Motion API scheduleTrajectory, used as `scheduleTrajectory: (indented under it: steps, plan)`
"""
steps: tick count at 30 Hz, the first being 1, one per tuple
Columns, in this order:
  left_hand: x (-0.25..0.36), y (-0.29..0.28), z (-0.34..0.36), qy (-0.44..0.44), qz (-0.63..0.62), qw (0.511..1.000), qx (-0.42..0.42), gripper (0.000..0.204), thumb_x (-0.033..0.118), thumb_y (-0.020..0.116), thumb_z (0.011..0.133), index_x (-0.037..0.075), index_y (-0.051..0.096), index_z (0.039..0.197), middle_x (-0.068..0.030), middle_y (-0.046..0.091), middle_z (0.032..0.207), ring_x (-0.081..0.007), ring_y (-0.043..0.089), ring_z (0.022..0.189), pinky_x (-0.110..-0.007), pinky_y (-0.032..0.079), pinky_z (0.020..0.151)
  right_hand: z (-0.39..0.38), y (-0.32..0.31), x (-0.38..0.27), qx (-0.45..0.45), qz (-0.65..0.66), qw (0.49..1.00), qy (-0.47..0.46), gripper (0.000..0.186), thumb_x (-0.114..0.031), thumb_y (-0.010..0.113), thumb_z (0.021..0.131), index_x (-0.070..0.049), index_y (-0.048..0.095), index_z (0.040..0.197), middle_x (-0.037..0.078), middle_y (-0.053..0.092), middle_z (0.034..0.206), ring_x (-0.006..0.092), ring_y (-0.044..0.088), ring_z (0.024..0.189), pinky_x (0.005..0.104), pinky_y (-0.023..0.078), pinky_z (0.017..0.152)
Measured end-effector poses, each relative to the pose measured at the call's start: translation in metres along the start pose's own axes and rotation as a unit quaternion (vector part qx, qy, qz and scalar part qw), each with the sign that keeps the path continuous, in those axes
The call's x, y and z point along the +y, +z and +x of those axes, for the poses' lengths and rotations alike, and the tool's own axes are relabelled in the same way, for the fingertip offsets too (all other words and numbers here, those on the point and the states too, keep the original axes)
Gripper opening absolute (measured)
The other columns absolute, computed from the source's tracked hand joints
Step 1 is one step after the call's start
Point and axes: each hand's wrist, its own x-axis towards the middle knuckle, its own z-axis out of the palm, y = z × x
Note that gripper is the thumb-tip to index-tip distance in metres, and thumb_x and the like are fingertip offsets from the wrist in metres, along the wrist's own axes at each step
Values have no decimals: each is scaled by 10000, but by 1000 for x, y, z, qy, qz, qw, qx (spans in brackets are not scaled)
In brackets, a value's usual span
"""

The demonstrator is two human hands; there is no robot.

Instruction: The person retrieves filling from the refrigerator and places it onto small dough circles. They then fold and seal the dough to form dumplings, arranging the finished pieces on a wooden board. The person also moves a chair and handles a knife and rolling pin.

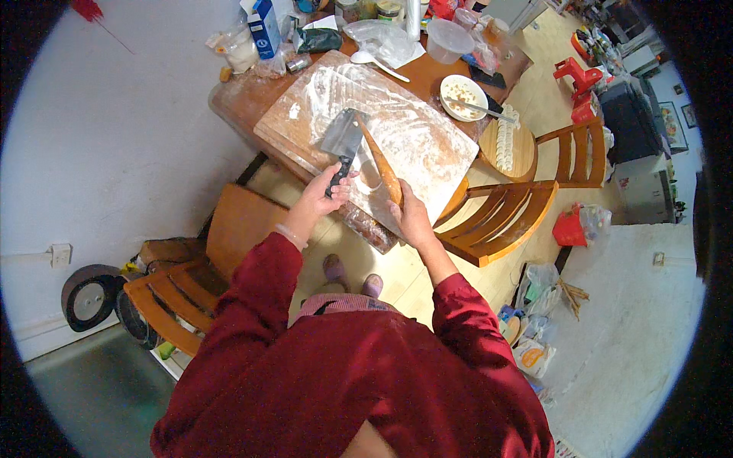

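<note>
My left hand (330, 191) is closed round the black handle of a cleaver (342, 137), its broad blade pointing away from me over the board. In my right hand (414, 217) is a tapered wooden rolling pin (376, 153), gripped at its near end. The pin's far tip lies beside the top of the blade; whether they touch I cannot tell. Under both tools is a large wooden board (427, 149), dusted and smeared with white flour. To its right, a round wooden board (524, 151) carries a row of pale dumplings (505, 141).
A white bowl (463, 113) with some food and a long utensil stands right of the board. A white spoon (379, 66), plastic bags, a clear tub (449, 41) and a blue carton (263, 29) crowd the table's far side. Wooden chairs (500, 221) stand left and right.
</note>
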Motion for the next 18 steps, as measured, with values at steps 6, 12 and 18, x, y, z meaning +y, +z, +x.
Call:
scheduleTrajectory:
  steps: [6, 12, 18]
  plan:
    - [-19, 12, -55, 26, 209, 974, 81, 279, 219, 557, 966, 11, 534, 1151, 34, 456, 647, -60, 366, 452, -211, 298, 425, 20, 17, 36, 47, -67, 994, 71, 565, -115, 583, 880, -2, 353, 1383, 299, 596, 1046, 440, 611, 935, 488, 493, 815]
    - [-43, 26, -89, 24, 292, 948, 124, 248, 171, 553, 959, 37, 534, 1167, 24, 472, 633, -55, 385, 440, -228, 300, 398, 56, 23, 73, 59, -233, 970, 45, 525, -112, 592, 868, -5, 423, 1353, 246, 544, 1085, 390, 570, 954, 468, 478, 824]
    - [-58, 30, -95, 12, 297, 946, 128, 206, 160, 533, 963, 44, 533, 1133, 31, 491, 657, -63, 409, 436, -238, 315, 385, 76, 16, 22, 139, -73, 986, -48, 298, -63, 597, 868, -25, 612, 1163, 208, 602, 1017, 400, 550, 962, 445, 445, 880]
